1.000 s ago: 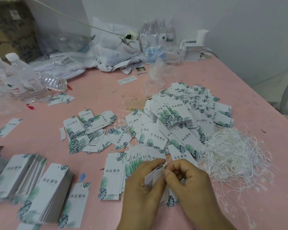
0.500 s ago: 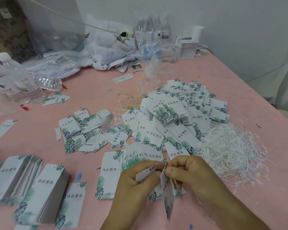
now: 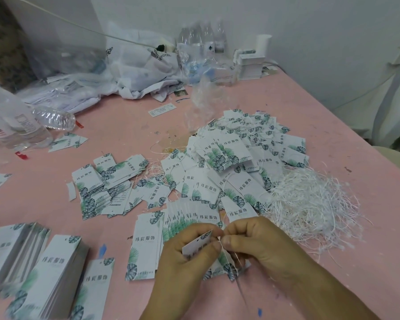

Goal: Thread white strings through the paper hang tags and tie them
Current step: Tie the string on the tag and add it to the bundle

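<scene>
Head view, nearest edge of a pink table point(image 3: 333, 139). Item one: left hand point(image 3: 185, 257), fingers and thumb curled round a small paper hang tag point(image 3: 198, 244), held tilted above the table with its punched hole showing. Item two: right hand point(image 3: 261, 248), thumb and forefinger pinching a thin white string point(image 3: 223, 250) just beside the tag's upper corner; a second tag point(image 3: 229, 266) hangs from the string below the fingers. The two hands nearly touch.

Item three, near left: two thick stacks of tags point(image 3: 49, 273), printed with green leaves and dark characters, lying flat. Item four, directly beyond the hands: a fanned row of tags point(image 3: 192, 215) and one long single tag point(image 3: 146, 245) beside it.

Item five, middle right: a loose tangle of white strings point(image 3: 310, 204), touching a large heap of strung tags point(image 3: 240, 153). Item six, middle left: a smaller scatter of tags point(image 3: 106, 181).

Item seven, far left: clear plastic bottles point(image 3: 16, 121), one lying on its side. Item eight, far edge by the wall: crumpled plastic bags point(image 3: 139, 63), more bottles point(image 3: 203, 40), small white boxes point(image 3: 249, 65).
</scene>
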Tool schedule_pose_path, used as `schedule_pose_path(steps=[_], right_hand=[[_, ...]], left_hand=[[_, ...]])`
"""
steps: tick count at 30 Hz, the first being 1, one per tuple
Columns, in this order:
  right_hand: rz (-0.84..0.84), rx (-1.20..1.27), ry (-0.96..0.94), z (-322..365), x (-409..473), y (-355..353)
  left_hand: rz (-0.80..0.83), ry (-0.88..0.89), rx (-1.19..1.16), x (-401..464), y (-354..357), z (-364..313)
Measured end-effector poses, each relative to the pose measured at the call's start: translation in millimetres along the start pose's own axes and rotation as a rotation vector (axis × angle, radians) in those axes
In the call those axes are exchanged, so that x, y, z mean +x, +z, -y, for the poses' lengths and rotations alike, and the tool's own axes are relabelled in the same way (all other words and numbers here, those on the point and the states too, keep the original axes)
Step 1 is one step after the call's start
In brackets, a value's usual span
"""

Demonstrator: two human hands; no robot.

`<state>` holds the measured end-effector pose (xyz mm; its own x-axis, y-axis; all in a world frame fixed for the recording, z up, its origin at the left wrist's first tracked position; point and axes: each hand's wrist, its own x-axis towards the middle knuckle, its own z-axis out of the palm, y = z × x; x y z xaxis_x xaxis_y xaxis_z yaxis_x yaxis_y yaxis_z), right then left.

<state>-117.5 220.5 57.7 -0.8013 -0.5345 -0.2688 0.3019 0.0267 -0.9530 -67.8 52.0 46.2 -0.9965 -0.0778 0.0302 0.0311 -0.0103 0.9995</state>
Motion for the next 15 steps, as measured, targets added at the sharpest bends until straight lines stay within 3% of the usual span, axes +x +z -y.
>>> schedule_pose_path(steps=[8,15], right_hand=[[0.046,-0.064,-0.008,0,-1,1],[0.234,-0.341,0.019,2,-4,9]], left_hand=[[0.025,-0.001,-0.059,2,-2,0],[-0.173,-0.13,-0.299,6,-7,7]])
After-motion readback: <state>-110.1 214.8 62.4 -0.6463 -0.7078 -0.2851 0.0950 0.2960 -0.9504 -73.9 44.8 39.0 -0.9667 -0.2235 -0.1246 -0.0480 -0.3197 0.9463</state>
